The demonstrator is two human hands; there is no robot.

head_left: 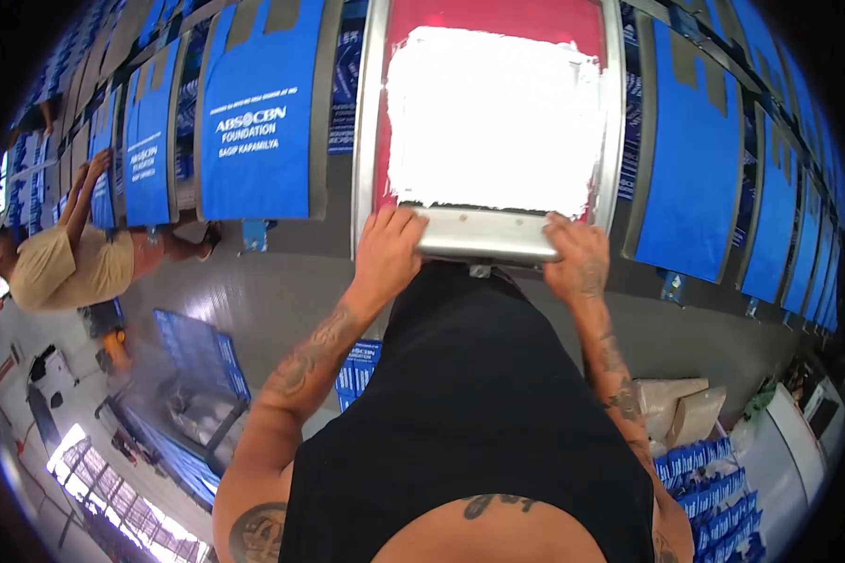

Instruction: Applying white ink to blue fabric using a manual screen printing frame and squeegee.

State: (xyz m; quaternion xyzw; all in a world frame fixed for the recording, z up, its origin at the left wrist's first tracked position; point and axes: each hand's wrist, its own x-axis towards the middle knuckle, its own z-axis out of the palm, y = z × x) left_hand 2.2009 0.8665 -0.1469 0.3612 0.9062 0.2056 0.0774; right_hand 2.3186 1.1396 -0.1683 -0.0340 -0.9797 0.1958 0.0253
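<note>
A silk-screen printing frame (371,122) with silver metal sides and a red mesh (498,13) lies in front of me. A large patch of white ink (493,117) covers the middle of the mesh. At the frame's near end sits a wide silver metal squeegee (485,236), its dark edge along the ink's near border. My left hand (388,253) is closed on the squeegee's left end, and my right hand (576,256) grips its right end. Both thumbs are partly hidden. Whatever lies under the frame cannot be seen.
Blue printed bag panels (258,122) lie on boards along the table to the left. Plain blue panels (690,150) lie on the right. A co-worker in a beige shirt (70,267) reaches over the table at far left. Cardboard (695,408) and blue stacks (714,488) stand behind, lower right.
</note>
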